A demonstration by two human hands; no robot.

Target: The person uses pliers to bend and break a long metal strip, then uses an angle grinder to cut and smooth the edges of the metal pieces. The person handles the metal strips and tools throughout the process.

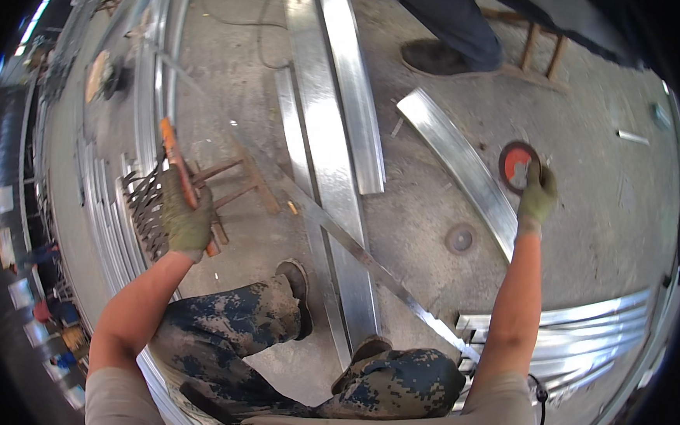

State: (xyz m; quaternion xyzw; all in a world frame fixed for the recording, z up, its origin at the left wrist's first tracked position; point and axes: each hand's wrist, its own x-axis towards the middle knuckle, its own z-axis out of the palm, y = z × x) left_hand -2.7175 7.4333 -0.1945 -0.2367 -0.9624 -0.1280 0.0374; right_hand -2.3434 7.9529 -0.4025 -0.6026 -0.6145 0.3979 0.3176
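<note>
- Two gloved hands are out over a concrete floor [605, 205] strewn with metal sections.
- Left hand [186, 212], in a worn olive glove, has its fingers wrapped tight round the orange-handled tool [177, 173]. The handle's long axis runs from the fist up and slightly left, away from the person; its lower end sticks out below the fist toward the rusty steel stand [236, 184].
- Right hand [537, 195], also gloved, reaches far forward with its fingertips pinched on the edge of a red-faced grinding disc [516, 162]. The disc seems to lie flat on the floor just beside the end of a short shiny channel piece [460, 161]; the red face with its dark rim is the only coloured label-like marking nearby.
- A second, grey disc [459, 238] lies nearer the person, apart from the red one.
- Long galvanised beams [338, 111] run away from the person; a thin flat bar [353, 248] crosses them diagonally.
- Camouflage-trousered legs [263, 317] crouch below.
- Another person's dark shoe [435, 59] stands at the top.
</note>
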